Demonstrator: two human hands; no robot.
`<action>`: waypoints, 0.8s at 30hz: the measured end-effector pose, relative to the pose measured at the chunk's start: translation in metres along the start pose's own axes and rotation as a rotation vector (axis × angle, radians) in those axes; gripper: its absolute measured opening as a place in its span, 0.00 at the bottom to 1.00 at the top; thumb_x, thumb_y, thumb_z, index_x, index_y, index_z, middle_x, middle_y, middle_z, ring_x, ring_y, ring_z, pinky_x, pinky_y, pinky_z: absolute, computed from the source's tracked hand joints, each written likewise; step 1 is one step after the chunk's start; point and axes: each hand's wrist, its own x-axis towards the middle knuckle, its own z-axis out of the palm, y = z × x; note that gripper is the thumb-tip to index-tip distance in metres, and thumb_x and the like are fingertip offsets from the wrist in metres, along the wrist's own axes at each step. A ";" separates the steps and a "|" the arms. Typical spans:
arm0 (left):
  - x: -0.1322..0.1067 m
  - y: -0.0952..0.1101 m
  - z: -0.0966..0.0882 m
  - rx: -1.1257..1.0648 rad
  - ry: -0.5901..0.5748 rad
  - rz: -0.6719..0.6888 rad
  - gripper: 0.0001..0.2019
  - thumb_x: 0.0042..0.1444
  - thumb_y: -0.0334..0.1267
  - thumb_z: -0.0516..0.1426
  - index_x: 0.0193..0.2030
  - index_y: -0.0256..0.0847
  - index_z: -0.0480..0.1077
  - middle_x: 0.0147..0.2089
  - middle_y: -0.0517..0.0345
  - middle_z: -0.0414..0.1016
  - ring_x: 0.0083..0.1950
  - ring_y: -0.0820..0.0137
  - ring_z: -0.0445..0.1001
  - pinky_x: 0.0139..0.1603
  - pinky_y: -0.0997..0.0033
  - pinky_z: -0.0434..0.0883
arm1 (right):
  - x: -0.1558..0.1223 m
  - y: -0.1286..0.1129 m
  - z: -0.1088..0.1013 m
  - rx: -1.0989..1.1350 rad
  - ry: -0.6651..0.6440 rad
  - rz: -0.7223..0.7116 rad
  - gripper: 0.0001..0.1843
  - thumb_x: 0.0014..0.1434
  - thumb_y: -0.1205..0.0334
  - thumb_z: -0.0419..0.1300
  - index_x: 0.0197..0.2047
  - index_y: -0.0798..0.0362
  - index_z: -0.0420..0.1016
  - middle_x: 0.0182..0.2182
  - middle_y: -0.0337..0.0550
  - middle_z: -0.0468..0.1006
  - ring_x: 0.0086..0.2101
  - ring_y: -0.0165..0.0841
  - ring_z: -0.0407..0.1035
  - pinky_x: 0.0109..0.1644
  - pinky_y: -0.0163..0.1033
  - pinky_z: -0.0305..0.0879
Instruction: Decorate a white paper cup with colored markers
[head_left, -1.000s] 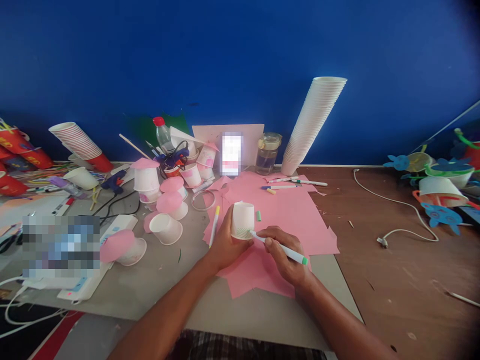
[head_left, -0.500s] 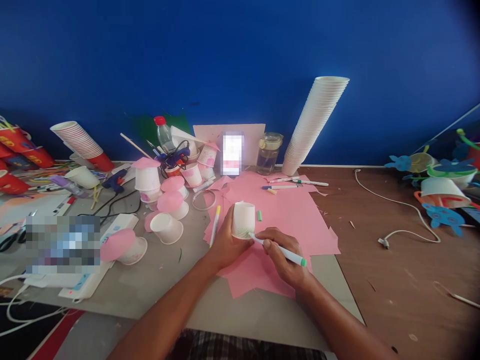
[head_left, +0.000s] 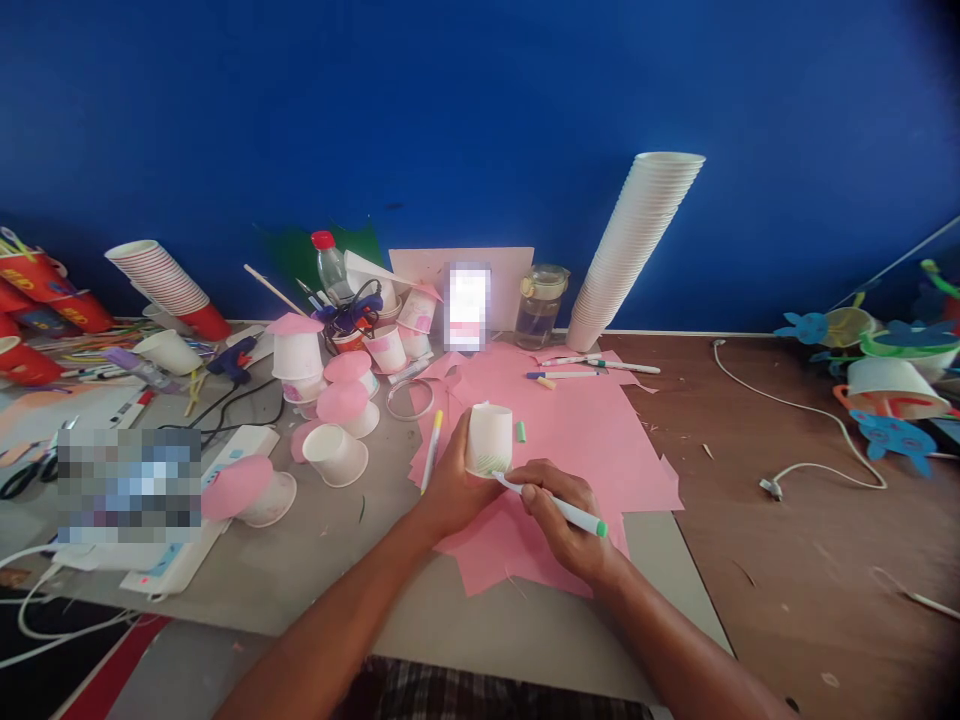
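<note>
Deep blue wall [head_left: 480,120], pale strip [head_left: 675,333] along its foot — grey tabletop [head_left: 480,630]; brown surface [head_left: 810,570] at right

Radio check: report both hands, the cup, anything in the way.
Left hand gripping white paper cup. Right hand holding green-ended marker, tip at cup's green marks. Loose green cap on pink paper; nothing visibly blocking.

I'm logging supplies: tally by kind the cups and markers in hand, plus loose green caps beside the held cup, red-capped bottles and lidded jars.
Held cup, in the left hand: 1
Held marker, in the right hand: 1
Green cap: 1
Red-capped bottle: 1
Lidded jar: 1
Total: 5
</note>
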 end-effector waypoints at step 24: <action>-0.001 -0.011 -0.005 -0.033 -0.034 0.023 0.39 0.48 0.31 0.64 0.66 0.46 0.53 0.63 0.50 0.65 0.64 0.56 0.63 0.60 0.59 0.65 | 0.000 0.010 -0.009 0.236 0.148 0.205 0.14 0.64 0.55 0.55 0.38 0.52 0.80 0.19 0.36 0.68 0.22 0.30 0.64 0.25 0.35 0.62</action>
